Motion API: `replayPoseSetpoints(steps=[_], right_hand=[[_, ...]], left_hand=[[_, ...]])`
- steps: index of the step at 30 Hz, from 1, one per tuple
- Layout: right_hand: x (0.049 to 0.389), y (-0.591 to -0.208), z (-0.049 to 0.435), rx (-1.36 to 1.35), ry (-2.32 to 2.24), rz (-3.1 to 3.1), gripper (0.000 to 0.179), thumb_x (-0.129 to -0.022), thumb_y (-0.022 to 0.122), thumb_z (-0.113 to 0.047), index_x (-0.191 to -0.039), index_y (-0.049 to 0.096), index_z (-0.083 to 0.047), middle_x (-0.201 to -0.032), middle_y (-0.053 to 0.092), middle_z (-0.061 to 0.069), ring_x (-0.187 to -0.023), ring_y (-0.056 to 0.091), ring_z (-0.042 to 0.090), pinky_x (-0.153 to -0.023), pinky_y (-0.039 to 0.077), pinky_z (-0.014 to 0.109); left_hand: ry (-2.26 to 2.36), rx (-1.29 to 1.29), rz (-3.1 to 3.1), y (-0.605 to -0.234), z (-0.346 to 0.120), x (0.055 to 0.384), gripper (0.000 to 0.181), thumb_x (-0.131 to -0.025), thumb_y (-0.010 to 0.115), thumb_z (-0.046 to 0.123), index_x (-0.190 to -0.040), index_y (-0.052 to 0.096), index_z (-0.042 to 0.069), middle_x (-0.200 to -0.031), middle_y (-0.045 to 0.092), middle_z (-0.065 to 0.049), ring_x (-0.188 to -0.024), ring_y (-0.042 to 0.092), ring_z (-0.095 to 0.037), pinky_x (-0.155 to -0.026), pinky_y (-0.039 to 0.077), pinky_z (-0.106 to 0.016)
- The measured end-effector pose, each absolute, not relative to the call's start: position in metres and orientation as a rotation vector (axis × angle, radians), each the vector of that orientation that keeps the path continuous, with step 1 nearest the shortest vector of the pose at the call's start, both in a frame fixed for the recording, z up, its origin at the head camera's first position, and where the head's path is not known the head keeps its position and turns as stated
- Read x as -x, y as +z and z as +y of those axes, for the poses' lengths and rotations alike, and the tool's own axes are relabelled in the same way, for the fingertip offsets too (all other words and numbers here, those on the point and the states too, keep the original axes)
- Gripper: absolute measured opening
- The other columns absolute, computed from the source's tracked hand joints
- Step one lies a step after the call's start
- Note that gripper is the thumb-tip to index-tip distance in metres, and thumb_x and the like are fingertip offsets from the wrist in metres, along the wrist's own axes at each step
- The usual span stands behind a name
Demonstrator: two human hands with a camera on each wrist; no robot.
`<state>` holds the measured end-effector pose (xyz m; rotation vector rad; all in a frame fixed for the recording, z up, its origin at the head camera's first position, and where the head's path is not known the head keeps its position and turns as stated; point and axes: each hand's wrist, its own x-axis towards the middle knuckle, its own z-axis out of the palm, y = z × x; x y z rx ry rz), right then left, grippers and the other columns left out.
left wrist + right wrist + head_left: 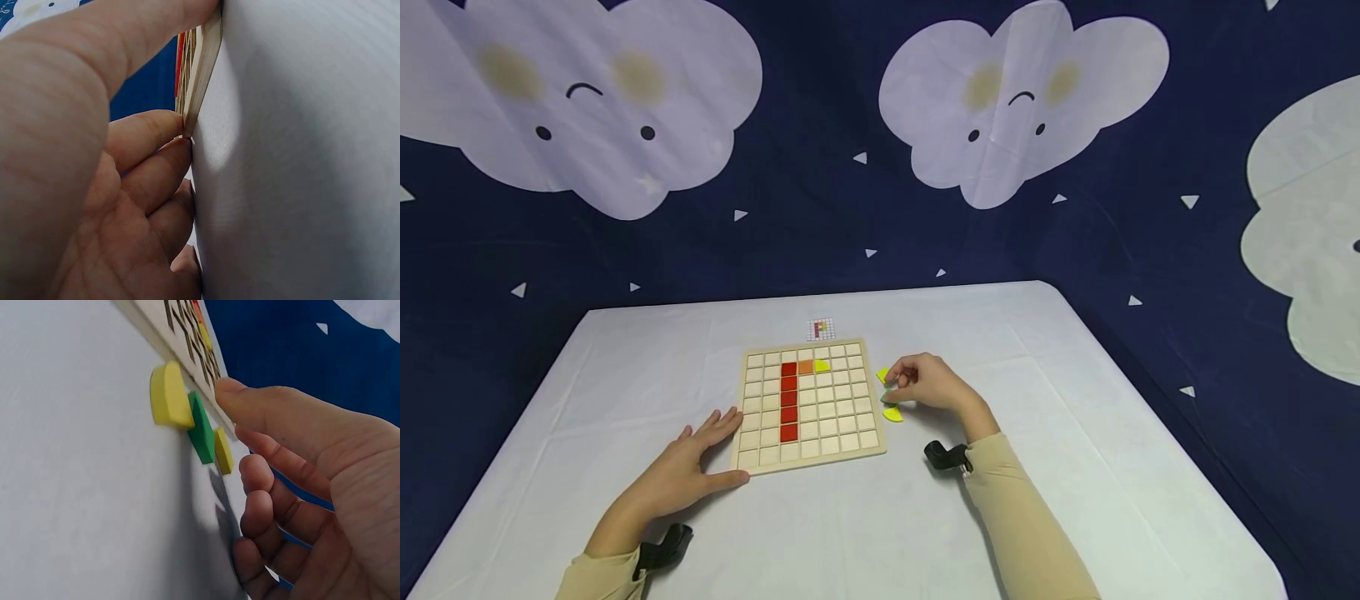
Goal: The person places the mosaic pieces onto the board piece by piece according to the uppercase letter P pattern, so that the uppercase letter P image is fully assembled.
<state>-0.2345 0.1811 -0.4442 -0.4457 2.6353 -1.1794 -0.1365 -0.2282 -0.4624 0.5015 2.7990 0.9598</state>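
Right fingers (257,474) near green piece (200,430), yellow pieces (169,397) flanking, card (821,329) beyond board (844,423)

Board (825,408) is pale wood, cream cells in a square grid. On it: red tiles (788,398), orange tile (806,367), yellow wedge (822,365). Off it: two yellow pieces (169,397), one green piece (200,428). Card (821,329): white, gridded, some red and yellow cells. Desk (1112,467) is white. Backdrop (820,250): navy, white triangles, pale clouds (1022,108) with yellowish cheeks, black eyes. Sleeves (1022,517) beige, wrist cameras (946,457) black.
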Motion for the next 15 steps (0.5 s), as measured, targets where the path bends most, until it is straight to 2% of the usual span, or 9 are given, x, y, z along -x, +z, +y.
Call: replayPoseSetpoints(steps=[15], right_hand=[[0.2334, -0.4486, 0.1877, 0.421, -1.163, 2.605, 0.028, -0.081, 0.095, -0.022, -0.101, 0.078, -0.011, -0.082, 0.064, -0.003, -0.075, 0.053, 0.011, -0.07, 0.045, 0.023]], left_hand=[[0.945, -0.49, 2.797, -0.4619, -0.228, 0.1364, 0.102, -0.081, 0.092, 0.047, -0.161, 0.047, 0.002, -0.169, 0.039, -0.024, -0.16, 0.027, -0.054, -0.127, 0.016, -0.079]])
